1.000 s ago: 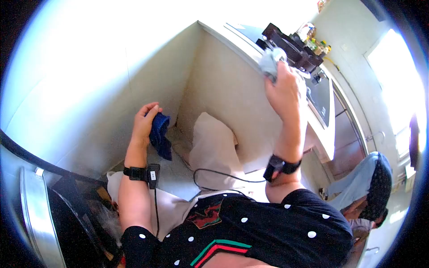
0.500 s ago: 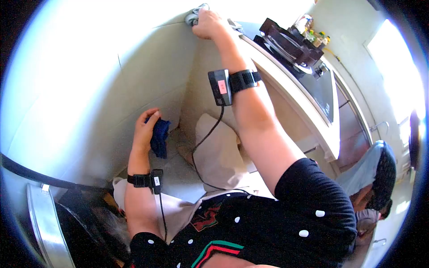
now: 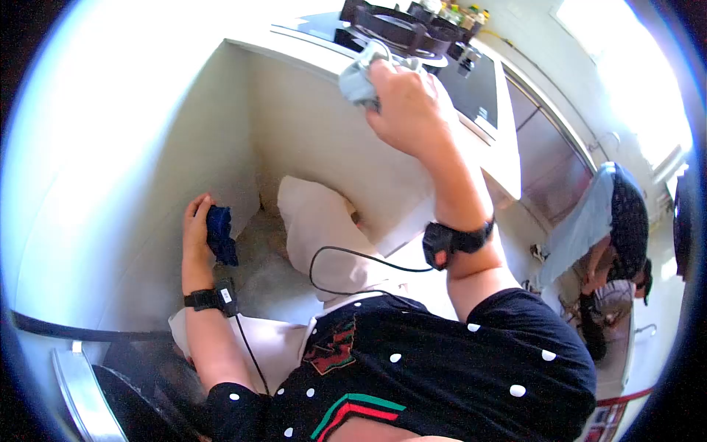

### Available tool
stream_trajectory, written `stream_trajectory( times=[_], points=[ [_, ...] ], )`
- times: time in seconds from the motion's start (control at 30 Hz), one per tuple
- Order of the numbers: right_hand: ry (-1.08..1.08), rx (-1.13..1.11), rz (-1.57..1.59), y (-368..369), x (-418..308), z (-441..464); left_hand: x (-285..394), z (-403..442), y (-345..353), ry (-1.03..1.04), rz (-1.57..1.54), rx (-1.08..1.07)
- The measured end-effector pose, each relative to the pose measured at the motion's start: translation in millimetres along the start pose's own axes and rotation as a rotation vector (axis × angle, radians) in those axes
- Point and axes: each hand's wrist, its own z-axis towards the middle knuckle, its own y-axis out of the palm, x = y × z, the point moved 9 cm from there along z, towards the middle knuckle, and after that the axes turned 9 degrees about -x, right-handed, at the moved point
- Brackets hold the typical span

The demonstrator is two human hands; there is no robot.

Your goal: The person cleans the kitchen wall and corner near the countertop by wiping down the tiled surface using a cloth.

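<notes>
A light grey-blue cloth (image 3: 359, 79) is bunched in my right hand (image 3: 409, 103), which is closed round it at the counter's front edge, just before the black gas stove (image 3: 471, 88). A dark blue cloth (image 3: 221, 236) hangs from my left hand (image 3: 197, 221), low beside the pale wall and left of my knee. The fingers of that hand are closed on the cloth's upper end. Each forearm wears a black strap with a small device and a cable.
A black pot support (image 3: 390, 28) stands on the stove, with bottles (image 3: 465, 16) behind it. Another person (image 3: 615, 221) bends down at the right. A metal handle (image 3: 85, 394) is at the lower left. The white counter edge (image 3: 294, 55) runs across the top.
My right hand with the grey cloth has come back from the wall corner to the stove's front edge. The view has shifted; my left hand still holds the blue cloth.
</notes>
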Motion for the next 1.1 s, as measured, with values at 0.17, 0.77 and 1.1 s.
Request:
stream_trajectory(
  times=[0.17, 0.77, 1.1],
  points=[
    [0.011, -0.031, 0.023, -25.4, 41.7, -78.1, -29.9, 19.3, -19.2, -0.022, 0.005, -0.015],
    [0.026, -0.098, 0.039, -45.3, 46.2, -95.9, 14.0, -3.5, -19.9, 0.086, 0.017, 0.091],
    [-0.06, -0.067, -0.074, -3.1, -12.4, 5.4, 6.7, 5.3, -10.7, 0.07, -0.025, 0.016]
  ],
)
